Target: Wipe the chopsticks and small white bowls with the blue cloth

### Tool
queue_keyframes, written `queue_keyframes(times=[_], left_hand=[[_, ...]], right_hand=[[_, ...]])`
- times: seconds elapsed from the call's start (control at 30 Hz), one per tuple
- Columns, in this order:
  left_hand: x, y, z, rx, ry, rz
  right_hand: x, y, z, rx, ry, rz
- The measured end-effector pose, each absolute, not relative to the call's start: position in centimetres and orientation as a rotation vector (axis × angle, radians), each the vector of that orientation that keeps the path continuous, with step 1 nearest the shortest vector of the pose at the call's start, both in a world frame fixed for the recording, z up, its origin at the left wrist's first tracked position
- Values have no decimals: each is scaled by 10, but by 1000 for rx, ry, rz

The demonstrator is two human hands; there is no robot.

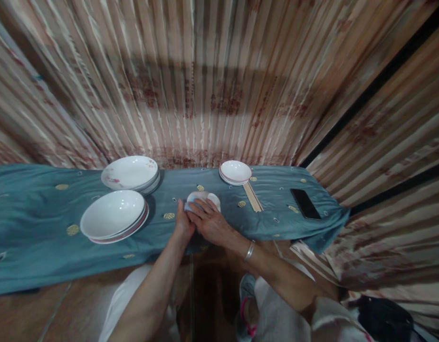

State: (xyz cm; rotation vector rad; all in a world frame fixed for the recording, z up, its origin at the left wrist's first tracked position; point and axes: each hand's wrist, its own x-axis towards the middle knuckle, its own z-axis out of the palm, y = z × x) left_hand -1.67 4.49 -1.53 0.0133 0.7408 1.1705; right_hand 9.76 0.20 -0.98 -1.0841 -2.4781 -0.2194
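Observation:
A small white bowl (215,199) is held low over the front part of the table, between my two hands. My left hand (185,222) grips its left side, thumb pointing up. Across it lies my right hand (210,219), fingers bent over a pale bluish cloth (191,202) pressed against the bowl. A silver bracelet circles the right wrist. Much of the bowl and cloth is hidden under the fingers.
A teal patterned cloth (37,237) covers the table. Stacked deep bowls (114,213) and oval plates (128,172) stand left. Small bowls (235,170), wooden chopsticks (253,198) and a black phone (305,204) lie right. Pleated curtains (219,95) hang behind.

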Motion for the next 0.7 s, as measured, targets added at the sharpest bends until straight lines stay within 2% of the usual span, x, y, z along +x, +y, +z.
queue_keyframes(times=[0.23,0.37,0.7], left_hand=[[-10,46,-12,-1,680,1282],[-5,47,-10,33,666,1287],[0,53,-22,47,811,1297]], right_hand=[[82,35,12,-1233,-2524,-205],[81,53,23,-1349,-2531,-93],[107,112,7,-1418,-2070,723]])
